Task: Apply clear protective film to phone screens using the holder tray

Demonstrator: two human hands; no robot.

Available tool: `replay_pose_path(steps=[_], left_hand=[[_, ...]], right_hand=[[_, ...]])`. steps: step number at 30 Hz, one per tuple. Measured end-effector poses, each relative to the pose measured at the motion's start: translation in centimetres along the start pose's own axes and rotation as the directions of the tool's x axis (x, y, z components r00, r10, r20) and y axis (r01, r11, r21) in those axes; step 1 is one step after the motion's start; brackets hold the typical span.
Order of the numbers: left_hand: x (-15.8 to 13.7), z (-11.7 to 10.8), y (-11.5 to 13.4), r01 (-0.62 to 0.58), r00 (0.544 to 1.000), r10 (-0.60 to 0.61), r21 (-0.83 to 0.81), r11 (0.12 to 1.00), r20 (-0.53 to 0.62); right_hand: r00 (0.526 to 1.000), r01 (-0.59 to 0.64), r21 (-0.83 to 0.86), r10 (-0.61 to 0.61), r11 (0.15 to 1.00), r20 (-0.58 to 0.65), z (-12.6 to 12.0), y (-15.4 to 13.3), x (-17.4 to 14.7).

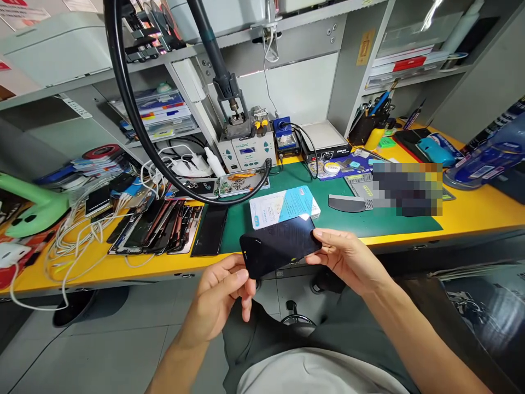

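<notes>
Between my two hands I hold a dark phone screen (279,247) in the air, just in front of the bench edge. My left hand (219,298) pinches its lower left corner between thumb and fingers. At the right end, my right hand (344,254) grips the edge with the thumb on top. The glossy face is towards me; its back is hidden. Just beyond it, a white and blue box (285,205) lies on the green mat (229,230), partly covered by the screen. A long black panel (209,232) lies to the left on the bench.
Several phone screens (159,227) lie stacked at left beside tangled white cables (77,235). A soldering station (248,153) stands at the back, with a thick black hose (131,109) arching in front. A grey tool (346,202) lies right; a blue bottle (488,164) stands far right.
</notes>
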State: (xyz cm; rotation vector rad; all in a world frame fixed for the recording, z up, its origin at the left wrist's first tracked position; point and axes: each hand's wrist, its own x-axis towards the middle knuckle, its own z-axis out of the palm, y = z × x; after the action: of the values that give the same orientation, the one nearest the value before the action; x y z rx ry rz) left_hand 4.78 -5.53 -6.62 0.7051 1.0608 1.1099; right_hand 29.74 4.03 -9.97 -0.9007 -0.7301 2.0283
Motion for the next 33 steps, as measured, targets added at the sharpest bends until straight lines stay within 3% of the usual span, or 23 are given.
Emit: replay_pose_path(steps=[19, 25, 28, 33], left_hand=[[0.2, 0.1, 0.2, 0.007, 0.992, -0.004, 0.025, 1.0, -0.125], [1.5, -0.4, -0.3, -0.159, 0.975, 0.19, 0.238, 0.958, -0.115], [2.4, -0.5, -0.9, -0.241, 0.955, 0.285, 0.341, 0.909, -0.086], [3.6, -0.3, -1.2, -0.261, 0.951, 0.302, 0.358, 0.897, -0.065]], right_hand=[[1.0, -0.027, -0.032, 0.027, 0.999, 0.0, -0.2, 0.7, -0.8], [0.987, 0.156, -0.192, -0.157, 0.969, 0.009, 1.7, 2.5, -1.0], [0.959, 0.246, -0.216, -0.27, 0.945, -0.09, 3.0, 3.6, -0.8], [0.915, 0.296, -0.297, -0.358, 0.908, -0.183, 3.5, 3.7, -0.5]])
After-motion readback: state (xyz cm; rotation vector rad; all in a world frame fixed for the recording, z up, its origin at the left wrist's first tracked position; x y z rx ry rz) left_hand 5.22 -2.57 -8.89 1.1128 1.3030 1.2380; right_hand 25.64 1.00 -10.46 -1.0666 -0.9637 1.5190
